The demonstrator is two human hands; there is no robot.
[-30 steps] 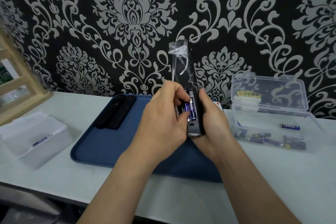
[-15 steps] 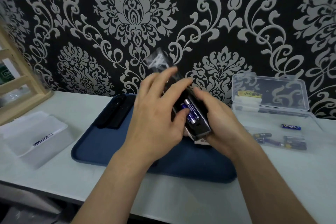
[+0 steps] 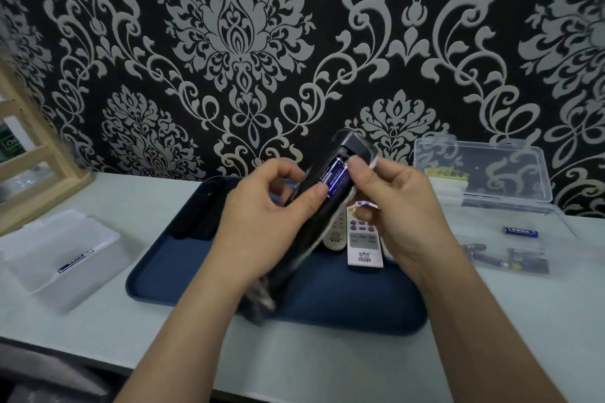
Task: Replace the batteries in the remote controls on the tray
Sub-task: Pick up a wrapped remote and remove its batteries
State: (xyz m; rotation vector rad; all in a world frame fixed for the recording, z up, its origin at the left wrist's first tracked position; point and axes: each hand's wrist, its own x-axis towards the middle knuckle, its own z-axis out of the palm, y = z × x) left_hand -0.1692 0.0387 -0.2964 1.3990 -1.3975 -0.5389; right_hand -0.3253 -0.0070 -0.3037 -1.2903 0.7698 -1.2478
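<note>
I hold a black remote control [image 3: 355, 144], wrapped in clear plastic, slantwise above the dark blue tray [image 3: 327, 301]. Its battery bay faces me and shows blue batteries [image 3: 334, 178]. My left hand [image 3: 262, 226] grips the remote's middle, thumb on the lower end of the batteries. My right hand [image 3: 399, 209] holds its upper part, thumb pressing at the batteries' top end. On the tray lie white remote controls [image 3: 363, 242] under my hands and black remote controls [image 3: 193, 226] at the left.
An open clear box [image 3: 510, 193] at the right holds several loose batteries [image 3: 520, 232]. A white translucent box [image 3: 62, 258] with one battery sits at the left. A wooden rack [image 3: 29, 154] stands at far left. The patterned wall is close behind.
The remote has been turned end over end: its plastic-wrapped end, up before, now points down toward me and the battery end sits on top. My hands have shifted their grip, and the white remotes show.
</note>
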